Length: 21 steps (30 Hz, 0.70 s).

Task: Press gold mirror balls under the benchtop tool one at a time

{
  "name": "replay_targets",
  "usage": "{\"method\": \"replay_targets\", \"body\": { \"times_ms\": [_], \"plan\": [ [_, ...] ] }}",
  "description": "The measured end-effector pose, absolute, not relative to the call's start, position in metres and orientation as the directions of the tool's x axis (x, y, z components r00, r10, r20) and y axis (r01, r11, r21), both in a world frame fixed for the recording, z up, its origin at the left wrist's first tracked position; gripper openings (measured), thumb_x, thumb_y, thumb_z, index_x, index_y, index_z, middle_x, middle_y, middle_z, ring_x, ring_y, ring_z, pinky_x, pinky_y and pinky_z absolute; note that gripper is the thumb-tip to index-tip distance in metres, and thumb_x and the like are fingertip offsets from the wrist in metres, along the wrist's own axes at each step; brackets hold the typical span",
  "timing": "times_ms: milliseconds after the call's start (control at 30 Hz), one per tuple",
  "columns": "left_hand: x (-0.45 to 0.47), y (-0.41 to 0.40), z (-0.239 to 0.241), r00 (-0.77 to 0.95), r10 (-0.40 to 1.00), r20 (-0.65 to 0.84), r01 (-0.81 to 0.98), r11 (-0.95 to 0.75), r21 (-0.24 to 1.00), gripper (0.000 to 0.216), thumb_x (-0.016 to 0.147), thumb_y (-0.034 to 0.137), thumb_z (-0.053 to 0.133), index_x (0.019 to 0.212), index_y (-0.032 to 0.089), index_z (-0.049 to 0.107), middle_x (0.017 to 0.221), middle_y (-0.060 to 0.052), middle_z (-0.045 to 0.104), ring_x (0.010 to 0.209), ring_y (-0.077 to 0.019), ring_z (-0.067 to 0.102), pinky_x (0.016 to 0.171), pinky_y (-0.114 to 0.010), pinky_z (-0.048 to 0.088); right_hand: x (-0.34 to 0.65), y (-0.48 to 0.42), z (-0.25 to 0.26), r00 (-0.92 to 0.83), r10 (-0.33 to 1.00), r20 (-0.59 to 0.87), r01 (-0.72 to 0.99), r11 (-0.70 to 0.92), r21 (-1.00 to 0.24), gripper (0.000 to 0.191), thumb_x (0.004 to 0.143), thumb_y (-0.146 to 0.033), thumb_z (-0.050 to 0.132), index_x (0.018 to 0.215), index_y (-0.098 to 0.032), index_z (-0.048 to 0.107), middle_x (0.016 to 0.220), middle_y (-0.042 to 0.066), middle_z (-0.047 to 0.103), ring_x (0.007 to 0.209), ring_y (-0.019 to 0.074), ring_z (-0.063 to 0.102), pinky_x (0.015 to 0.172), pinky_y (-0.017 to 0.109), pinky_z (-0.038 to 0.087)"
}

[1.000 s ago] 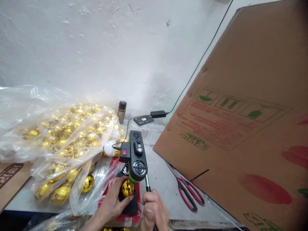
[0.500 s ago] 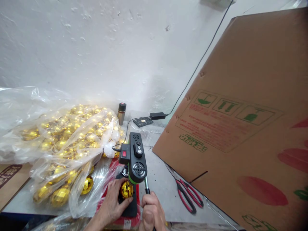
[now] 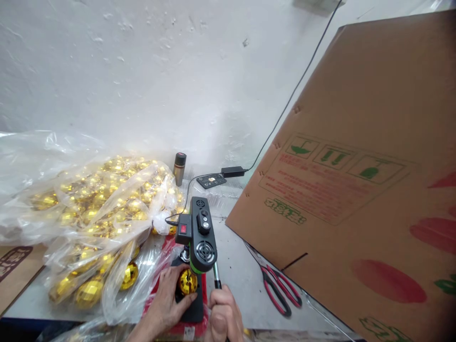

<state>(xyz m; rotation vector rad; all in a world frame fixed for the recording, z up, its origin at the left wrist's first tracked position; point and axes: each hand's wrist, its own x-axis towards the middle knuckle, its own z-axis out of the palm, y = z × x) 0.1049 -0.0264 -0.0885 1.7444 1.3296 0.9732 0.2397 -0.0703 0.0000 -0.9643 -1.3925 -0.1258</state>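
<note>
A small black bench press, drill-like, with a green edge and a red switch, stands near the front of the table. My left hand is closed around a shiny gold mirror-faceted ball, thumb and fingers on either side. That ball rests on the machine's black base plate, just in front of its head. My right hand is wrapped round the lever handle, which has a metal shaft and a black grip. Where the tool tip meets the ball is hidden under the head.
A clear plastic bag full of gold balls covers the left side. Red-and-black scissors lie to the right, beside a large tilted cardboard box. Behind are a flask, a black power adapter and its cable.
The view has shifted very slightly. Both hands keep the same grip, and neither the ball nor the lever has visibly moved.
</note>
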Motion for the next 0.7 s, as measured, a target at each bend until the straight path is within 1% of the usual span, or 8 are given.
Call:
{"method": "replay_targets", "body": {
  "times_ms": [167, 267, 400, 467, 533, 633, 700],
  "plan": [
    [0.105, -0.027, -0.087, 0.176, 0.975, 0.132, 0.432, -0.197, 0.880, 0.050, 0.086, 0.043, 0.074, 0.131, 0.021, 0.071, 0.127, -0.018, 0.075, 0.118, -0.0404, 0.066, 0.106, -0.063, 0.054, 0.239, -0.069, -0.002, 0.236, 0.450, 0.862, 0.594, 0.635, -0.494, 0.032, 0.108, -0.014, 0.042, 0.079, -0.023, 0.051, 0.072, -0.005, 0.057, 0.059, 0.0106, 0.053, 0.086, 0.032, 0.056],
    [0.106, -0.027, -0.085, 0.172, 0.976, 0.130, 0.436, -0.194, 0.879, 0.049, 0.086, 0.042, 0.074, 0.131, 0.022, 0.072, 0.125, -0.016, 0.076, 0.117, -0.0394, 0.067, 0.105, -0.061, 0.055, 0.240, -0.068, -0.003, 0.244, 0.434, 0.867, 0.599, 0.636, -0.486, 0.033, 0.107, -0.011, 0.040, 0.078, -0.022, 0.051, 0.071, -0.005, 0.056, 0.058, 0.0104, 0.052, 0.085, 0.032, 0.056],
    [0.106, -0.027, -0.085, 0.179, 0.975, 0.131, 0.431, -0.198, 0.881, 0.050, 0.086, 0.042, 0.074, 0.131, 0.022, 0.071, 0.124, -0.016, 0.076, 0.115, -0.0387, 0.066, 0.105, -0.061, 0.055, 0.240, -0.068, -0.008, 0.247, 0.425, 0.871, 0.608, 0.632, -0.481, 0.031, 0.104, -0.009, 0.042, 0.079, -0.022, 0.054, 0.071, -0.005, 0.058, 0.058, 0.0111, 0.054, 0.088, 0.034, 0.058],
    [0.106, -0.026, -0.085, 0.177, 0.974, 0.139, 0.424, -0.202, 0.883, 0.050, 0.086, 0.043, 0.074, 0.132, 0.023, 0.071, 0.125, -0.016, 0.076, 0.116, -0.0391, 0.066, 0.105, -0.061, 0.055, 0.239, -0.068, -0.016, 0.243, 0.439, 0.865, 0.605, 0.628, -0.489, 0.030, 0.103, -0.009, 0.044, 0.079, -0.022, 0.055, 0.071, -0.005, 0.059, 0.058, 0.0118, 0.055, 0.086, 0.035, 0.059],
    [0.106, -0.026, -0.086, 0.168, 0.976, 0.141, 0.415, -0.200, 0.888, 0.051, 0.086, 0.043, 0.075, 0.132, 0.022, 0.071, 0.125, -0.016, 0.076, 0.116, -0.0397, 0.066, 0.105, -0.061, 0.055, 0.235, -0.069, -0.026, 0.253, 0.448, 0.857, 0.620, 0.605, -0.499, 0.032, 0.104, -0.010, 0.042, 0.077, -0.023, 0.053, 0.072, -0.004, 0.061, 0.060, 0.0128, 0.059, 0.084, 0.035, 0.059],
    [0.106, -0.027, -0.087, 0.163, 0.976, 0.144, 0.407, -0.200, 0.891, 0.052, 0.085, 0.044, 0.076, 0.132, 0.022, 0.071, 0.125, -0.017, 0.076, 0.116, -0.0405, 0.066, 0.105, -0.062, 0.055, 0.229, -0.072, -0.034, 0.279, 0.457, 0.845, 0.646, 0.562, -0.517, 0.036, 0.106, -0.009, 0.035, 0.077, -0.023, 0.051, 0.075, -0.003, 0.066, 0.065, 0.0128, 0.064, 0.091, 0.035, 0.059],
    [0.106, -0.028, -0.086, 0.163, 0.975, 0.149, 0.406, -0.204, 0.891, 0.052, 0.084, 0.042, 0.077, 0.131, 0.022, 0.071, 0.125, -0.016, 0.076, 0.117, -0.0405, 0.066, 0.106, -0.063, 0.055, 0.227, -0.074, -0.027, 0.296, 0.474, 0.829, 0.624, 0.562, -0.544, 0.038, 0.106, -0.008, 0.033, 0.076, -0.023, 0.050, 0.074, -0.004, 0.064, 0.064, 0.0123, 0.063, 0.096, 0.037, 0.058]
  ]
}}
